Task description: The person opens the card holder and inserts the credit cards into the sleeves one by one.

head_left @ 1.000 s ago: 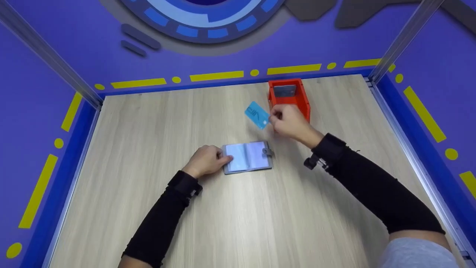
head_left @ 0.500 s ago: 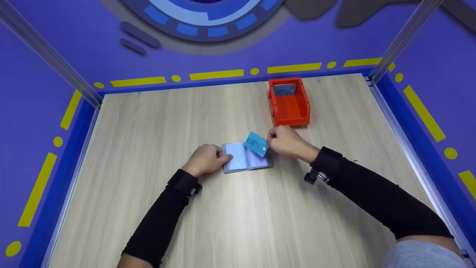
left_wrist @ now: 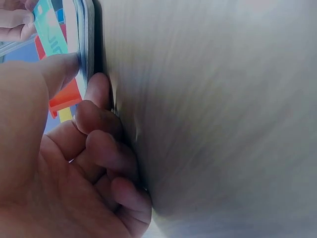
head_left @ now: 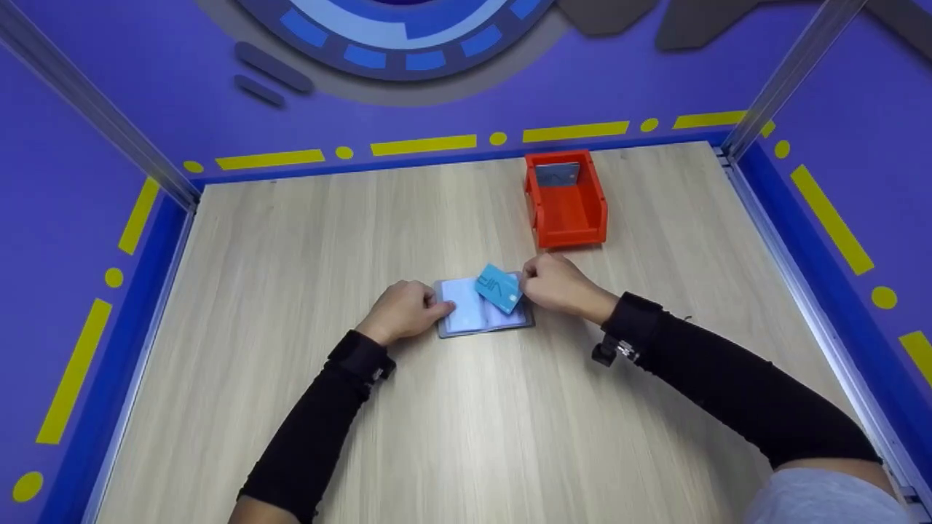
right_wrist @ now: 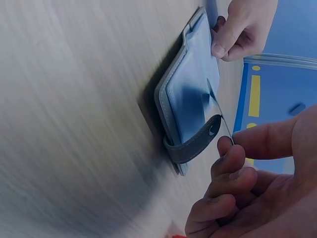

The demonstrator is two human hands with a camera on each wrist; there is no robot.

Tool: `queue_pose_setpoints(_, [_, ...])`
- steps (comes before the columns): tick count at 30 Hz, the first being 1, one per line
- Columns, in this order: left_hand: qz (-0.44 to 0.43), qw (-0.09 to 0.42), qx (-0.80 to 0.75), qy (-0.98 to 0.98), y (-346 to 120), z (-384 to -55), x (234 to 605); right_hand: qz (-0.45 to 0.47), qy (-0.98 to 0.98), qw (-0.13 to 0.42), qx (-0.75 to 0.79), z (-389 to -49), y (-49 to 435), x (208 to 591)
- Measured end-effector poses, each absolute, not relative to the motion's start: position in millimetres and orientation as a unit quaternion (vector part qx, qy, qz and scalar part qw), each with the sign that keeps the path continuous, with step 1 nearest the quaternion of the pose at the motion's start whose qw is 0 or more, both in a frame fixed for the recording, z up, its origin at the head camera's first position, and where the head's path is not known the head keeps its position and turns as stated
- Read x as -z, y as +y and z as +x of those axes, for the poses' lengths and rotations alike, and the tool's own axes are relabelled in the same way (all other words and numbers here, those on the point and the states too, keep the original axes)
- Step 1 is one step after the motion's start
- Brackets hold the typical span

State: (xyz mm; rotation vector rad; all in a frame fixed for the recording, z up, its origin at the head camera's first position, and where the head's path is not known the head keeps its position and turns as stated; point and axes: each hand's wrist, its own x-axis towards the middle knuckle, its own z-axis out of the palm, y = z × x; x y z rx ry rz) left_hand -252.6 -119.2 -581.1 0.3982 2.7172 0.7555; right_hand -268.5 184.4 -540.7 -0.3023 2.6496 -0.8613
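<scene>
A small grey card holder (head_left: pixel 461 304) lies spread on the table, its clear plastic sleeves facing up. My left hand (head_left: pixel 402 311) pinches its left edge, thumb on the sleeve and index finger at the underside. Between thumb and index finger, my right hand (head_left: pixel 559 284) holds a teal bank card (head_left: pixel 498 289) by one end. The card slants over the right-hand sleeve, and the right wrist view shows it nearly edge-on, its far end close to the plastic. A grey strap with a snap button (right_wrist: pixel 212 130) curls up from the holder's right side.
Behind the right hand stands a red open-front bin (head_left: pixel 571 236) with a grey card (head_left: pixel 558 175) leaning against its back wall. Purple-blue panels (head_left: pixel 408 124) enclose the wood-grain table (head_left: pixel 291 240) at the back and sides.
My right hand has brought the teal card from beside the red bin toward me, down over the right sleeve. The left hand has stayed at the holder's edge.
</scene>
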Motion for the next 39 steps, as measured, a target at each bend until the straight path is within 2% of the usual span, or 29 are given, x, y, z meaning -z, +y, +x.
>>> queue_pose_setpoints(12, [0.138, 0.142, -0.261, 0.945, -118.9, -252.1, 580.9, -0.12, 0.925, 0.167, 0.32, -265.6, 178.5, 545.6])
queue_pose_setpoints(23, [0.141, 0.141, -0.26, 0.945, -118.9, -252.8, 581.5, -0.139, 0.923, 0.207, 0.292, -259.6, 173.2, 546.2])
queue_pose_setpoints(29, [0.151, 0.129, -0.258, 0.945, -119.1, -251.8, 580.9, -0.173, 0.928, 0.192, 0.269, -257.8, 169.4, 549.8])
queue_pose_setpoints(39, [0.151, 0.129, -0.262, 0.944, -119.2, -251.6, 581.6, -0.17, 0.928, 0.2, 0.264, -257.1, 163.7, 554.1])
